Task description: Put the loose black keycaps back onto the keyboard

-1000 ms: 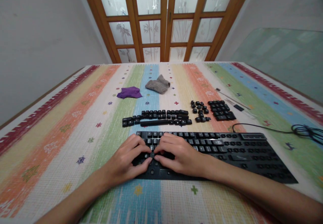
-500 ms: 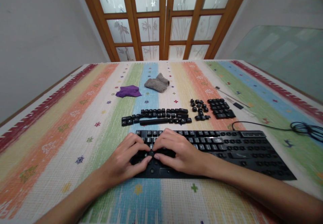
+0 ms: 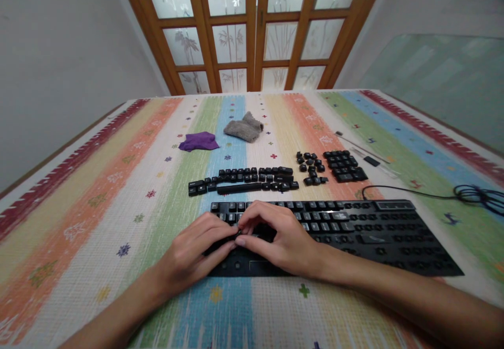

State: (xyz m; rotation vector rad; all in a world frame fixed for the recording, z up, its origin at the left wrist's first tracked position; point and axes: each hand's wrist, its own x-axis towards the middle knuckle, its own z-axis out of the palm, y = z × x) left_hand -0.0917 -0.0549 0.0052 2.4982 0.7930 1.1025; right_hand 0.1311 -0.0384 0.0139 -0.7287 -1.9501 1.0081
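A black keyboard (image 3: 394,254) lies in front of me, with many of its right-side and lower key positions bare. Over its left part, my left hand (image 3: 200,246) and my right hand (image 3: 275,233) meet fingertip to fingertip. Thumb and forefinger of each pinch a small black keycap (image 3: 238,234), mostly hidden by the fingers. Whether it is still seated on the keyboard I cannot tell. Behind the keyboard, rows of loose keycaps (image 3: 232,177) are laid out, with a long space bar (image 3: 239,188) among them.
Further right are a group of keycaps (image 3: 311,166) and a number-pad block (image 3: 344,166). Beyond lie a thin brush (image 3: 362,146), a purple cloth (image 3: 199,141) and a grey cloth (image 3: 244,127). The keyboard's cable (image 3: 478,198) is coiled at right on the striped tablecloth (image 3: 153,223).
My fingertips have drawn closer together around the keycap, which shows less now. My right forefinger is more arched. The whole view has shifted slightly.
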